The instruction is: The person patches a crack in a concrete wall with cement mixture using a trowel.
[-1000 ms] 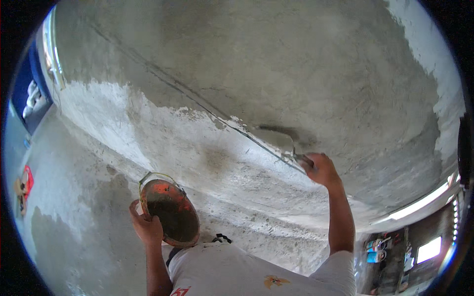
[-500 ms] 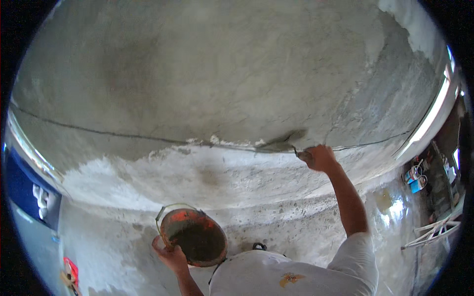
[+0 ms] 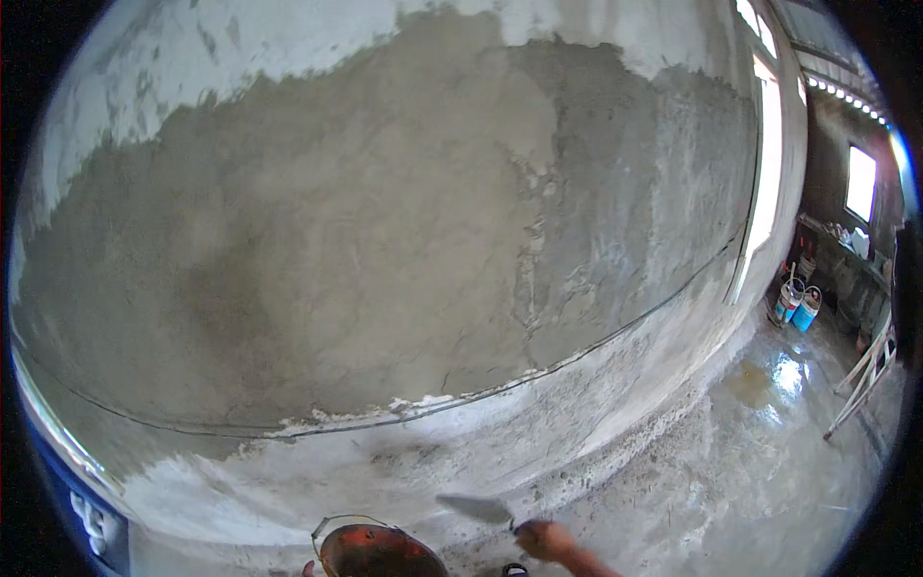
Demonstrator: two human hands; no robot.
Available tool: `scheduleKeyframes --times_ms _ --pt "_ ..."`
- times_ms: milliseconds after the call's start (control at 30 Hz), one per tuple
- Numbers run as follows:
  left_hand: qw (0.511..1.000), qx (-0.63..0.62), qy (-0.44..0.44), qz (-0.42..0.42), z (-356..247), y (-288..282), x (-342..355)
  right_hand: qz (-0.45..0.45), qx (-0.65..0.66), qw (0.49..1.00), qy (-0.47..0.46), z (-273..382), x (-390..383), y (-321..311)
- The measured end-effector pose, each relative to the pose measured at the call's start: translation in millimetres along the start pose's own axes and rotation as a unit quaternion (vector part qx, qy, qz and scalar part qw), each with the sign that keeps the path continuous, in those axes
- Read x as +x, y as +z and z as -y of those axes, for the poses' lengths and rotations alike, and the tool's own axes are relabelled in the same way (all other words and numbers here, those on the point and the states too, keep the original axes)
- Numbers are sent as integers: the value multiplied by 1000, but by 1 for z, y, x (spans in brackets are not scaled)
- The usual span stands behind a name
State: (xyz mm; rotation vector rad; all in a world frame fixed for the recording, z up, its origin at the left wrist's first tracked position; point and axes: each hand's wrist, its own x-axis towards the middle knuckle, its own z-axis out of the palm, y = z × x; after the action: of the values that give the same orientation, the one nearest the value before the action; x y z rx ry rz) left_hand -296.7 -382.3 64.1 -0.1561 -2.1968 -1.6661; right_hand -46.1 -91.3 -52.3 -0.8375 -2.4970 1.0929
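Note:
My right hand [image 3: 546, 540] is closed round the handle of a trowel [image 3: 477, 507], its flat blade pointing left in front of the wall's foot, slightly blurred. At the lower edge, an orange-red bucket [image 3: 380, 550] with a wire handle shows only its upper part. My left hand [image 3: 309, 568] is at the bucket's left rim, mostly cut off by the picture's edge. Ahead stands a wall with a broad patch of damp grey plaster [image 3: 385, 221]. A dark cord [image 3: 413, 412] runs along the patch's lower border, where lumpy plaster sits.
Bare pale wall surrounds the plaster. To the right are a tall window [image 3: 766, 154], two pails [image 3: 788, 300] on the floor, a wet spot [image 3: 786, 373] and a pale wooden frame [image 3: 862, 377]. Something dark blue [image 3: 58, 452] stands at the far left. My shoe tip [image 3: 515, 570] shows below.
The view has tilted up and shows more wall. My right hand has brought the trowel down off the wall's cord line, closer to the bucket. My left hand is still at the bucket.

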Motion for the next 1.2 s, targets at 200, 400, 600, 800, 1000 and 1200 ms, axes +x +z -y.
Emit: scheduleKeyframes --times_ms 200,400,600,800,1000,1200 --pt "993 -27 -38 107 24 4 -15 180 -56 979 -78 49 -29 8" --pt "961 -207 -56 175 75 8 -28 175 -177 968 -42 74 -64 -9" --pt "987 10 16 158 33 -38 -57 4 -53 998 -27 63 -154 32" --pt "959 143 -105 223 9 -123 -80 -16 -41 991 124 155 -251 47" --pt "949 210 -135 193 16 -176 -86 44 -84 991 -95 142 -260 65" --pt "950 248 -146 124 -16 -228 -105 134 -20 989 -53 137 -257 93"
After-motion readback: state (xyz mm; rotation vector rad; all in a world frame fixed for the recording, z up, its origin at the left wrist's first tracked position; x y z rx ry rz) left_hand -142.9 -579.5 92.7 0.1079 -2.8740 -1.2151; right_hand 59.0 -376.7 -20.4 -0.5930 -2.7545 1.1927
